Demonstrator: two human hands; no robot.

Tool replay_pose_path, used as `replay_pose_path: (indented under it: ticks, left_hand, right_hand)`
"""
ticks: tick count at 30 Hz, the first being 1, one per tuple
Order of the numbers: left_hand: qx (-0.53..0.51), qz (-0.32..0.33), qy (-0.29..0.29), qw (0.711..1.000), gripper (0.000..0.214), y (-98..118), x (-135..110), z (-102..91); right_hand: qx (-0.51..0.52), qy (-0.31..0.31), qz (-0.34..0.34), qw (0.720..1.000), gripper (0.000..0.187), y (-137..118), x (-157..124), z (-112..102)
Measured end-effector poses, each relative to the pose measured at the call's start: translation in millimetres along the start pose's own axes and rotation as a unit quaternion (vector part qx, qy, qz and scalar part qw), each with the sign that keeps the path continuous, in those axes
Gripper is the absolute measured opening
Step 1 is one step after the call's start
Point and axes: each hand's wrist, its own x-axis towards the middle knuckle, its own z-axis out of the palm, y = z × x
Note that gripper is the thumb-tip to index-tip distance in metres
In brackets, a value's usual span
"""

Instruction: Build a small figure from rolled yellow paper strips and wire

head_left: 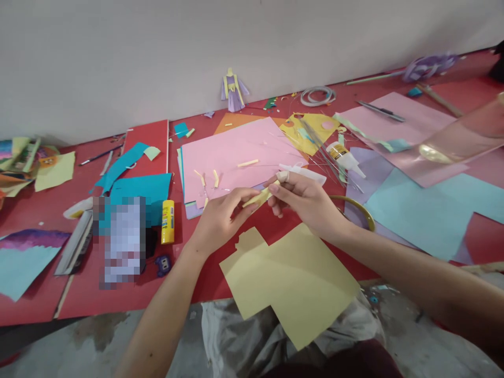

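My left hand (220, 218) and my right hand (305, 202) meet over the red table (98, 294), both pinching a small rolled strip of yellow paper (258, 198) between their fingertips. A bandage wraps one fingertip of my right hand. Just below the hands lies a cut yellow paper sheet (291, 278), hanging over the table's near edge onto my lap. Beyond the hands, a pink sheet (236, 152) carries several small yellow paper rolls (248, 163).
A yellow glue stick (167, 221) lies left of my hands beside teal paper (142, 189). A glue bottle (344, 156) and thin wires (318, 144) lie to the right, with light blue (429, 215) and pink sheets. A paper doll (233, 90) leans on the wall.
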Motion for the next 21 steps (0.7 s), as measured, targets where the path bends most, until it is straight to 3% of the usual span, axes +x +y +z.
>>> replay_pose_path:
  ticks: [13, 21]
  left_hand:
    - [-0.089, -0.072, -0.008, 0.993, 0.021, 0.0, 3.6, -5.5]
    - [-0.100, -0.066, 0.004, 0.993, 0.018, -1.5, 3.1, -1.8]
  right_hand:
    - [-0.103, -0.020, 0.024, 0.994, 0.027, 0.6, -1.4, 1.9]
    - [-0.144, -0.027, 0.046, 0.988, 0.030, 1.2, -2.6, 0.9]
